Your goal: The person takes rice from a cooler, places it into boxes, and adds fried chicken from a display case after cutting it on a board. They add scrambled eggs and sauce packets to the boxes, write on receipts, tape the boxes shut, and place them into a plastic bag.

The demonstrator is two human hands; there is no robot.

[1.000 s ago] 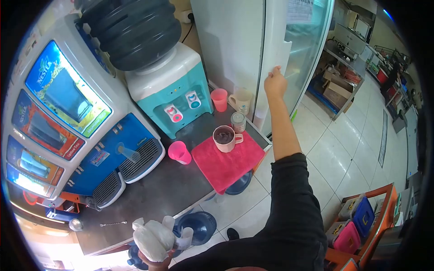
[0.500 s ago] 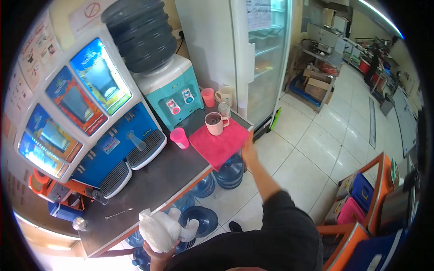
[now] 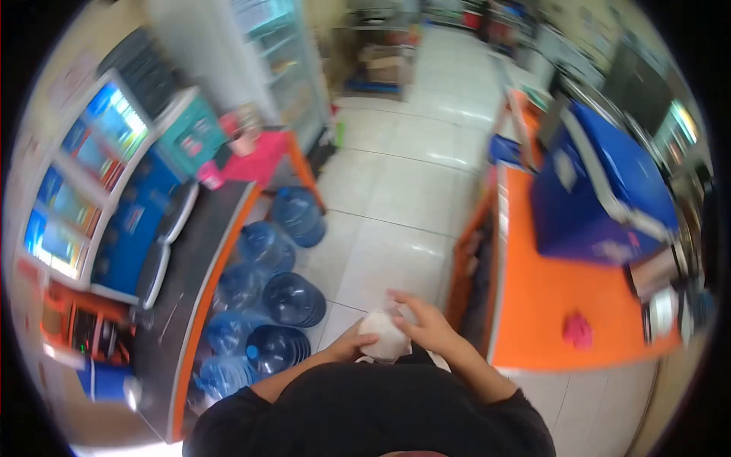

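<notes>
A white bundle [image 3: 383,336], like a wrapped plastic bag, is held in front of my body over the floor. My left hand [image 3: 349,340] is wrapped round its left side, with the thumb on top. My right hand [image 3: 428,326] is at its upper right, fingers spread and partly blurred, touching or very close to it. To the left, a pink cloth [image 3: 259,158] lies on the dark counter [image 3: 217,221], with cups at its back and a pink cup [image 3: 209,176] beside it.
Blue water bottles [image 3: 297,217] and stacked dark basins [image 3: 294,299] stand on the floor beside the counter. At the right, an orange table [image 3: 548,305] holds a blue cooler box [image 3: 598,190] and a small pink item [image 3: 577,330]. A drink dispenser [image 3: 126,221] stands at the left.
The view has turned right and shows the orange table. My right hand has left the counter edge near the pink cloth and come to the white bundle, which is now in front of my body.
</notes>
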